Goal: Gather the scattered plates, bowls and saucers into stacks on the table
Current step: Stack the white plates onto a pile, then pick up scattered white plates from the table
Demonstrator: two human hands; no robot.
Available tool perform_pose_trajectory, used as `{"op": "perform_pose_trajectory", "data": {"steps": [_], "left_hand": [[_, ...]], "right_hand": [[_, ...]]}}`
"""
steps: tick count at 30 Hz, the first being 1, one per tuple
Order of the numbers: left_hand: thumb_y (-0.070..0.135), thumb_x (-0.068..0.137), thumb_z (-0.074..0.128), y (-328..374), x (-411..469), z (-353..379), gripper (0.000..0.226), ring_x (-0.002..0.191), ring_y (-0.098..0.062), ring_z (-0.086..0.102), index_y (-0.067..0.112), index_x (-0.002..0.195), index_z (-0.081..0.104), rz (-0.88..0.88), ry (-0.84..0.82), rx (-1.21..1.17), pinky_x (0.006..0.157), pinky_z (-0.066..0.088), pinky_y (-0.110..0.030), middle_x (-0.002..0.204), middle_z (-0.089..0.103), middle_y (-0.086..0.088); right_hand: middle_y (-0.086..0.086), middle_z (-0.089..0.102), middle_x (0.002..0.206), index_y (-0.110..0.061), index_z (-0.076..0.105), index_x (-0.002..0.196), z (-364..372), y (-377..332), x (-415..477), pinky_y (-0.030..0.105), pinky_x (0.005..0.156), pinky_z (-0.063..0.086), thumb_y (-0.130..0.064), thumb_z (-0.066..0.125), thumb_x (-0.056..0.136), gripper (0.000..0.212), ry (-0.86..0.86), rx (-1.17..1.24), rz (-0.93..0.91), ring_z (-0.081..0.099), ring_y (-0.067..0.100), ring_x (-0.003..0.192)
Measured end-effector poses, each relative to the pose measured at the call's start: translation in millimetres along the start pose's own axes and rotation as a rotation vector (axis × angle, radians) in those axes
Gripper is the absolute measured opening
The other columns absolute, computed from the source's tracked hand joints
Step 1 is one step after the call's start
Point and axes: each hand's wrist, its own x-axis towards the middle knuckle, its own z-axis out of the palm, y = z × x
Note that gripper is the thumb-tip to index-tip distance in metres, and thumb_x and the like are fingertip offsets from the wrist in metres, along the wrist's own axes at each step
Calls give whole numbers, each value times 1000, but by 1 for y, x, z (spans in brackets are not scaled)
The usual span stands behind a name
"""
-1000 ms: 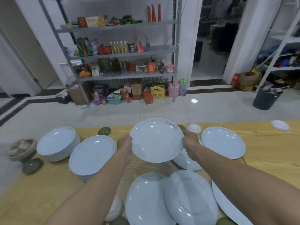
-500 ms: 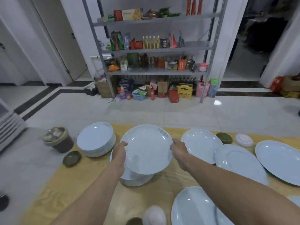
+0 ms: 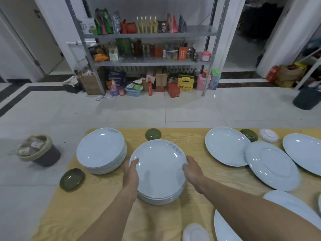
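- Top plate: white and right way up. It lies level on the centre stack of matching plates, mid-counter, with grey lettering on its far rim.
- Left hand: grasps the plate's left rim, thumb over the lip and fingers curled under the edge.
- Right hand: grasps the right rim the same way, fingers wrapped on the edge. Both forearms reach in from the near side.
- Left stack: a taller pile of plates just beside the centre stack. The rims are close; I cannot tell whether they touch. Its outer side reaches the counter's left edge.
- Counter: pale wood. There is open wood near of the centre stack and a bare strip on its right.
- Green saucer: sits right at the left edge, near the left stack.
- Second green saucer: at the far edge, just beyond the held plate.
- Right side is crowded: an upright plate, an upturned plate overlapping its rim, and another plate beyond.
- Third green saucer and a small white upturned bowl sit along the far edge.
- Near-right corner: more white plates, partly hidden by the right arm.
- Floor to the left: a lined bin.
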Motion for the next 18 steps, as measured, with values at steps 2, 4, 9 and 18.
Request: {"op": "perform_pose_trajectory", "data": {"steps": [2,4,9,18], "left_hand": [[46,86,57,-3,4,0,59,121,-27,50,27,140,43,13,0,78,106,40,-47,136,52,1],[45,89,57,-1,5,1,59,126,-28,46,23,141,41,88,49,299,107,39,-46,141,47,0],[49,95,46,19,-13,32,71,150,-24,7,23,154,16,529,10,1127,120,16,-42,163,11,0],[57,96,36,49,-120,196,76,148,-27,-20,34,155,-6,1024,-388,1389,121,-6,-45,162,-20,3]], "right_hand": [[0,54,124,-23,39,142,-1,0,1,36,90,48,-15,38,94,49,-30,-51,1,54,22,109],[2,54,124,-20,38,143,-6,-3,-2,35,89,47,-19,43,94,49,-64,-153,-40,54,23,108],[3,14,163,-22,9,157,-45,-5,-15,47,118,20,-47,44,98,73,-51,-831,-261,18,23,149],[20,60,132,-19,62,132,-213,30,-47,65,81,51,-64,32,77,77,307,-1384,-314,64,40,111]]}}
